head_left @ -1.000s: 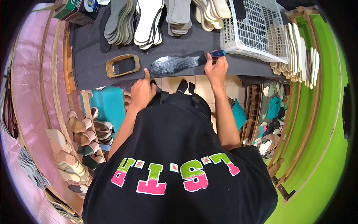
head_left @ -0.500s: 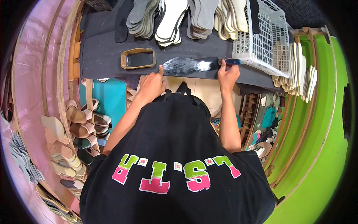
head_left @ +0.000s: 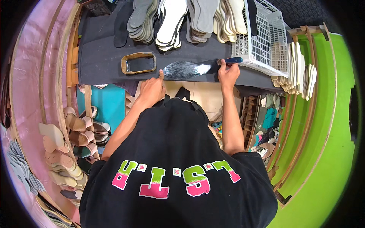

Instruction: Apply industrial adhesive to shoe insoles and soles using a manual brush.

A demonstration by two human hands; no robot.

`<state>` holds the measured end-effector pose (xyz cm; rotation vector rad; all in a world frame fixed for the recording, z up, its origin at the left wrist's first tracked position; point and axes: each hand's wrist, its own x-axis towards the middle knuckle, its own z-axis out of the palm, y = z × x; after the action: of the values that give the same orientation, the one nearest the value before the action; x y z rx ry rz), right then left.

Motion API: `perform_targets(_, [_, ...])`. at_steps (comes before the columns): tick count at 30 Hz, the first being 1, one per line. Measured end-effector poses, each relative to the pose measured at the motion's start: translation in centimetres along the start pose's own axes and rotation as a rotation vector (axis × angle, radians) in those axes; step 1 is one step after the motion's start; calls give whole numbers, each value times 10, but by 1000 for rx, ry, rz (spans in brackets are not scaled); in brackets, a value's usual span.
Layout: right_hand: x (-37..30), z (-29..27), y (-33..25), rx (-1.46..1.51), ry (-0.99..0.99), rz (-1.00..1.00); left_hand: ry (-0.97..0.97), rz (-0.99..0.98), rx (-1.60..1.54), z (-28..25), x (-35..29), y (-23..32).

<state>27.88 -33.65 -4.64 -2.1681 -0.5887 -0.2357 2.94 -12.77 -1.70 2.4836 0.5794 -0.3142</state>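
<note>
A long black insole-shaped piece (head_left: 184, 70) lies across the dark table near its front edge, its upper side streaked with a wet, glossy coating. My right hand (head_left: 229, 78) pinches a blue-handled brush (head_left: 234, 60) at the right end of this piece; the bristles are hard to make out against the black. At the opposite end my left hand (head_left: 152, 90) has its index finger stretched out, the tip touching the piece's narrow end, and its other fingers are curled. Beside that fingertip, to the left, stands an open brown-rimmed tray (head_left: 123, 64) with something dark and shiny inside.
Stacks of grey insoles (head_left: 142, 22), white insoles (head_left: 169, 24) and cream insoles (head_left: 230, 21) line the table's far side. A white plastic basket (head_left: 262, 38) stands at the right, with more cream insoles (head_left: 294, 70) past it. Shoe racks (head_left: 81, 131) flank me on the left.
The whole view has shifted slightly. My right hand and the brush have moved a little away from me, while my left fingertip stays at the same end of the black piece.
</note>
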Motion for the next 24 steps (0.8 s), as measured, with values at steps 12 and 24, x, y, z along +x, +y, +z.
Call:
perform_targets(12, [-22,27,-24,24,18,-61,35,44,-9,12,0,-11])
perform_targets(24, [-18,26,-21,-21,47,-22,46,55,32,12,-3,-12])
